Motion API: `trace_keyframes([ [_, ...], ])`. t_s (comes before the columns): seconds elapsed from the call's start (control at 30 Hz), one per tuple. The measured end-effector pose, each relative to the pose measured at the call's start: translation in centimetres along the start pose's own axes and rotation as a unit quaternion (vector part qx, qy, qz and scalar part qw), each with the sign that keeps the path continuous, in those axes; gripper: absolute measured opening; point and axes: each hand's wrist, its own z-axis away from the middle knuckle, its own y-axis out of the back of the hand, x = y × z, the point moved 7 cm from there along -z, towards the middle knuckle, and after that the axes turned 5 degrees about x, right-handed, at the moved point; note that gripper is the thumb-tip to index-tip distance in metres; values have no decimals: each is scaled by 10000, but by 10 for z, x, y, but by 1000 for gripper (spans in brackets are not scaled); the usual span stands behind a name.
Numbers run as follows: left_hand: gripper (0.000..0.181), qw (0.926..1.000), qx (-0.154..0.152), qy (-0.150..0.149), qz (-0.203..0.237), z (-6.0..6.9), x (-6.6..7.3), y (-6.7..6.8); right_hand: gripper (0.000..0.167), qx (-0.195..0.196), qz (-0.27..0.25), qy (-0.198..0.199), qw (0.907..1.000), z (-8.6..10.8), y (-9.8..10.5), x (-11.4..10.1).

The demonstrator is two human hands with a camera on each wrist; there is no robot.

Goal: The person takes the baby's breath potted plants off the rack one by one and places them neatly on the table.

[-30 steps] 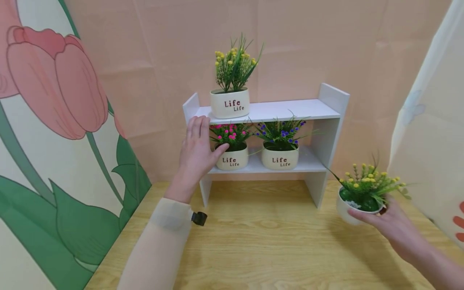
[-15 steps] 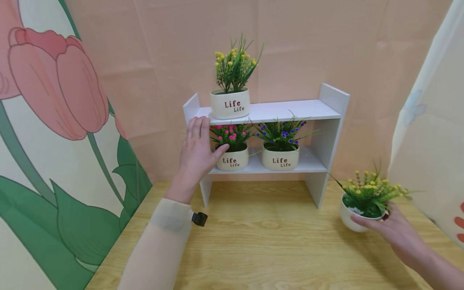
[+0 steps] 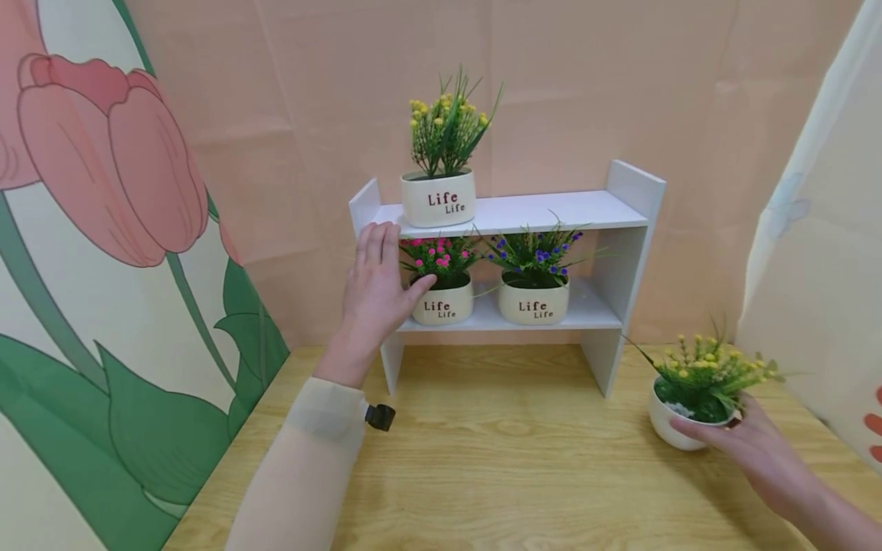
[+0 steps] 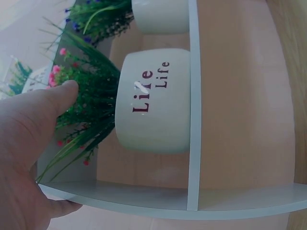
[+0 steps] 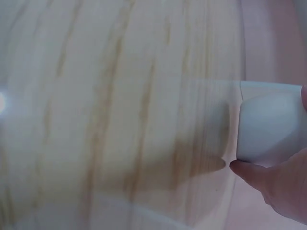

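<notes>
On the right, my right hand grips a white pot with yellow artificial flowers, thumb on the near side and fingers partly hidden behind. In the right wrist view the white pot appears slightly above the wood, its shadow close by. My left hand rests at the left end of a white two-tier shelf, fingers extended and thumb spread. That thumb lies before the pink-flowered potted plant on the lower tier; in the left wrist view a finger shows outside the side panel.
A yellow-flowered potted plant stands on the top tier, at left. Beside the pink one is a blue-flowered potted plant. The shelf stands on a wooden table, with a peach backdrop behind and a tulip panel at left.
My right hand has lowered the yellow-flowered pot toward the table, moving it slightly right. My left hand has stayed at the shelf.
</notes>
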Motion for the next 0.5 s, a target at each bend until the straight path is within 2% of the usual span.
trace_keyframes([
  [0.27, 101, 10000, 16, -17, -21, 1, -1, 0, 90, 190, 76, 138, 9997, -3, -1, 5],
  [0.5, 101, 10000, -7, -8, -30, 1, 0, 1, 98, -49, 12, -117, 9999, -1, -3, 8],
])
